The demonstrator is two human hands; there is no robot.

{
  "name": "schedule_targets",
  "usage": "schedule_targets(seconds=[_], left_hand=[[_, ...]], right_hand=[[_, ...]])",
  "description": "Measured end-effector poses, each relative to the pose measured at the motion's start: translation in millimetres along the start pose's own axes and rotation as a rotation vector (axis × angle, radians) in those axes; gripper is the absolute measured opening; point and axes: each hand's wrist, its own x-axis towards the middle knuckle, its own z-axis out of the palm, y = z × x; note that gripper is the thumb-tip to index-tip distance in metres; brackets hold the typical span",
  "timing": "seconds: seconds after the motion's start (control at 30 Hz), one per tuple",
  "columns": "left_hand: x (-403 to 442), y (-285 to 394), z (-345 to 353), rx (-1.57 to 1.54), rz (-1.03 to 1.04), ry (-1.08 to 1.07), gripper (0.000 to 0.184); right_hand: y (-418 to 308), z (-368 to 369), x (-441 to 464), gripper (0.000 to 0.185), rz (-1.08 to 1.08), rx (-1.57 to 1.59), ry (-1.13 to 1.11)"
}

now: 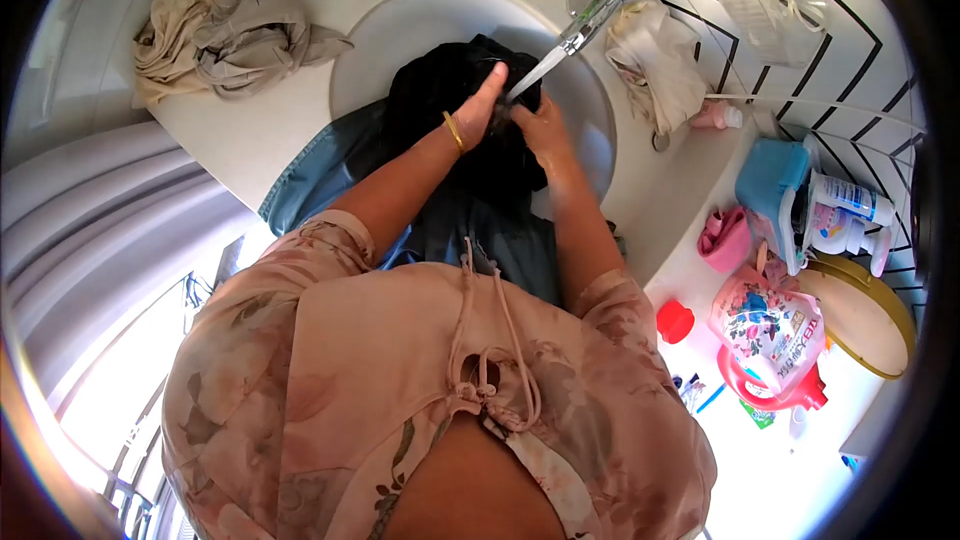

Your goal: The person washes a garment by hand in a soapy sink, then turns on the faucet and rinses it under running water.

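Black cloth (440, 80) lies bunched in the round white sink (375, 40), under water running from the chrome faucet (600, 8). My left hand (482, 108), with a gold bangle at the wrist, rests on the cloth left of the stream, its fingers pointing up and apart. On the right side of the stream my right hand (540, 125) is bent around an edge of the same wet cloth. Blue-grey fabric (320, 165) hangs over the front rim of the sink, below my forearms.
Beige and grey cloths (245, 35) are heaped on the counter at the left. A pale cloth (655, 60) lies right of the faucet. Farther right are a pink detergent pouch (765, 325), a red cap (675, 321), a blue container (772, 175) and several bottles.
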Motion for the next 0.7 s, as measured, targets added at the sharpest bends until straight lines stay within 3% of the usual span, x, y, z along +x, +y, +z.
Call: schedule_targets(seconds=[0.07,0.17,0.23,0.27,0.33,0.37,0.47,0.5,0.53,0.6,0.67,0.7], left_hand=[[-5.6,13.7,-2.0,-0.394,-0.19,-0.047,0.072],[4.0,0.0,-21.9,-0.656,-0.036,-0.034,0.08],[9.6,1.8,-15.4,-0.695,0.141,-0.065,0.083],[8.5,7.1,-25.4,-0.694,-0.101,-0.399,0.08],[29.7,12.0,-36.5,-0.932,-0.217,-0.149,0.062],[16.7,25.6,-16.2,-0.82,-0.145,0.025,0.041],[48.0,-36.1,-66.3,-0.458,-0.04,0.118,0.026],[70.4,-69.8,-98.9,-0.334,-0.005,0.141,0.023],[58.5,-60.8,-85.5,-0.304,-0.018,0.124,0.024],[32.2,-39.3,-55.2,-0.243,-0.043,0.089,0.028],[-4.5,8.6,-21.3,-0.469,-0.248,0.074,0.025],[13.8,2.3,-49.9,-0.502,-0.209,0.132,0.024]], right_hand=[[10.4,3.1,7.5,0.039,-0.02,0.054,0.108],[-20.4,16.3,-6.2,0.043,-0.098,0.082,0.224],[-45.3,37.5,-28.7,0.047,-0.287,-0.407,0.257],[-49.7,48.7,-42.2,0.049,-0.372,-0.653,0.263],[-48.3,68.7,-62.8,0.053,-0.326,-0.805,0.082],[-45.1,77.7,-61.0,0.046,-0.321,-0.86,0.117],[-24.2,61.3,-0.8,0.037,-0.228,-1.024,0.343],[-14.2,44.3,23.6,0.034,-0.113,-0.967,0.456],[-7.0,29.6,42.2,0.031,-0.006,-0.908,0.566],[4.7,25.3,46.3,0.03,-0.17,-0.768,0.469],[2.2,26.2,34.2,0.03,-0.251,-0.64,0.364],[-4.3,39.1,15.8,0.031,-0.258,-0.568,0.311]])
